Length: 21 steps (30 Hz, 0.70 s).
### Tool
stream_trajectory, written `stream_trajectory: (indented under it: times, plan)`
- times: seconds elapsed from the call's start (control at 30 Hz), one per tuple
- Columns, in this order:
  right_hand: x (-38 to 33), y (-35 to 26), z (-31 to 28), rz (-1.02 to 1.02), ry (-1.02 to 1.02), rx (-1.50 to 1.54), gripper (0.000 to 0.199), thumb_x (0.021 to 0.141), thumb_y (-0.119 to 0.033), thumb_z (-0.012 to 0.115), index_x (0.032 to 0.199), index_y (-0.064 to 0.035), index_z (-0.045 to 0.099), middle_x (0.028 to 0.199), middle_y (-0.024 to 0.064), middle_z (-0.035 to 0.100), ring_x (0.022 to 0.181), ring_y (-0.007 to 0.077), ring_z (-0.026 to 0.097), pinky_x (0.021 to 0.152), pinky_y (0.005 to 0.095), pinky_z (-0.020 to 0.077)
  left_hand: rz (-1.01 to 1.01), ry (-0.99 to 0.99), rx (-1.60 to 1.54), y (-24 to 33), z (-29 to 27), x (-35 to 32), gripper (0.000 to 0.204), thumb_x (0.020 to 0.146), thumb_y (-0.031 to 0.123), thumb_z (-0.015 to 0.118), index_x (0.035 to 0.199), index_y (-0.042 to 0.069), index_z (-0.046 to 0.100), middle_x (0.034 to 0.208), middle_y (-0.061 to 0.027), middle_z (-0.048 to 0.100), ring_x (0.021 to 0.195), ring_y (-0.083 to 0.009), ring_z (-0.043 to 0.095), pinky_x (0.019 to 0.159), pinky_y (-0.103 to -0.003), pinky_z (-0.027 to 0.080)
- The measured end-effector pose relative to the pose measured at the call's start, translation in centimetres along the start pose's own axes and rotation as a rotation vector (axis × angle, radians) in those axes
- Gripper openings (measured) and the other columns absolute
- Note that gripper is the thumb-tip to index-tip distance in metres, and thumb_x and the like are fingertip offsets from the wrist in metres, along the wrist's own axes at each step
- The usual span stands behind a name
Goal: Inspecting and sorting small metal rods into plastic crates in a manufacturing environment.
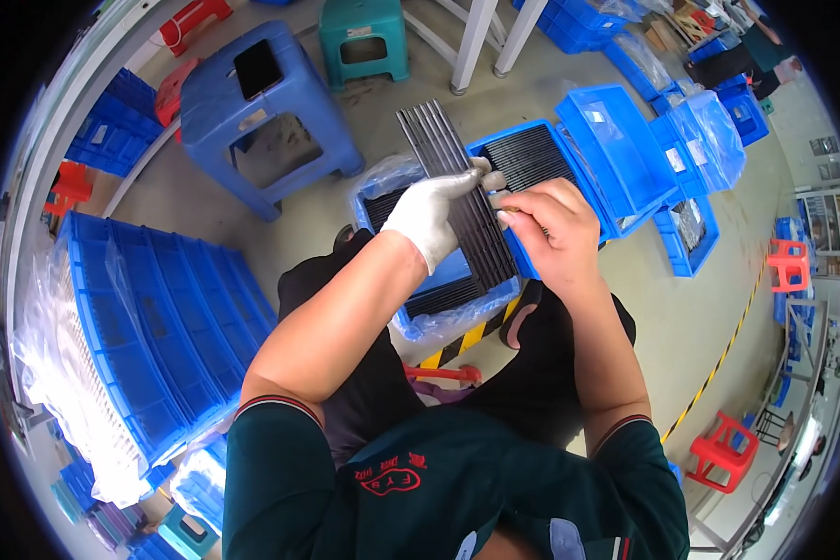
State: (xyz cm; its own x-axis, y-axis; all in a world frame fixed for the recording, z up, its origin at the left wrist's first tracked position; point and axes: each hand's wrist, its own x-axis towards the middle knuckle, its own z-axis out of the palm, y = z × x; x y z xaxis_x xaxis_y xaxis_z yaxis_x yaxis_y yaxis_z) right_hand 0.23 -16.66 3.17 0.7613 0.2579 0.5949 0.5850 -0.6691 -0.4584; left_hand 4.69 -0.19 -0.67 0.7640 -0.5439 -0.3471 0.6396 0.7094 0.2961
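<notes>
My left hand (425, 219), in a white glove, is wrapped round a bundle of long, thin black strips (432, 140) lying side by side. The bundle is tilted, its far end up and to the left, above a blue bin (509, 291) lined with clear plastic. More black strips lie inside that bin. My bare right hand (565, 233) is closed in a pinch at the bundle's right side, close to the gloved fingertips. Whatever sits between its thumb and fingers is too small to make out. Just beyond, a second blue bin (555, 135) holds rows of similar black strips.
Blue crates (616, 131) stand at the right, some with plastic bags. A blue stool (280, 107) carries a dark phone (258, 70); a green stool (364, 37) is behind. Stacked blue crates (159, 327) rise close on my left. Red stools (723, 453) stand farther right.
</notes>
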Motion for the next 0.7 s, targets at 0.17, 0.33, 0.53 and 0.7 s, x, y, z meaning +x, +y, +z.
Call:
stream_trajectory:
  times: [0.17, 0.33, 0.53, 0.7]
  plan:
    - [-0.03, 0.28, 0.37, 0.088, -0.042, 0.068, 0.015, 0.070, -0.001, 0.073, 0.084, -0.0052, 0.069, 0.076, 0.0049, 0.062, 0.070, 0.0192, 0.058, 0.061, 0.0293, 0.0458, -0.007, 0.067, 0.022, -0.09, 0.44, -0.03, 0.015, 0.094, 0.009, 0.047, 0.107, 0.003, 0.054, 0.100, -0.0141, 0.061, 0.092, -0.0252, 0.061, 0.081, -0.039, 0.051]
    - [-0.12, 0.23, 0.43, 0.057, -0.055, 0.047, 0.014, 0.070, -0.002, 0.073, 0.083, -0.0053, 0.068, 0.075, 0.0049, 0.062, 0.070, 0.0200, 0.058, 0.061, 0.0299, 0.0460, -0.003, 0.092, 0.046, 0.02, 0.79, -0.35, 0.014, 0.094, 0.009, 0.048, 0.105, 0.004, 0.055, 0.099, -0.0138, 0.062, 0.092, -0.0249, 0.061, 0.081, -0.039, 0.051]
    - [0.10, 0.06, 0.46, 0.001, -0.091, 0.000, 0.015, 0.069, -0.005, 0.074, 0.083, -0.0070, 0.068, 0.075, 0.0048, 0.061, 0.069, 0.0217, 0.058, 0.060, 0.0304, 0.0462, 0.021, 0.103, 0.036, -0.11, 0.72, -0.28, 0.015, 0.094, 0.008, 0.048, 0.106, 0.003, 0.055, 0.099, -0.0140, 0.061, 0.092, -0.0253, 0.061, 0.083, -0.039, 0.050]
    - [0.09, -0.13, 0.58, -0.032, -0.110, -0.071, 0.015, 0.069, -0.004, 0.074, 0.083, -0.0067, 0.068, 0.075, 0.0046, 0.061, 0.070, 0.0209, 0.058, 0.060, 0.0300, 0.0461, 0.008, 0.032, 0.033, -0.11, 0.57, -0.25, 0.015, 0.094, 0.008, 0.047, 0.107, 0.002, 0.054, 0.100, -0.0147, 0.061, 0.092, -0.0259, 0.061, 0.083, -0.039, 0.050]
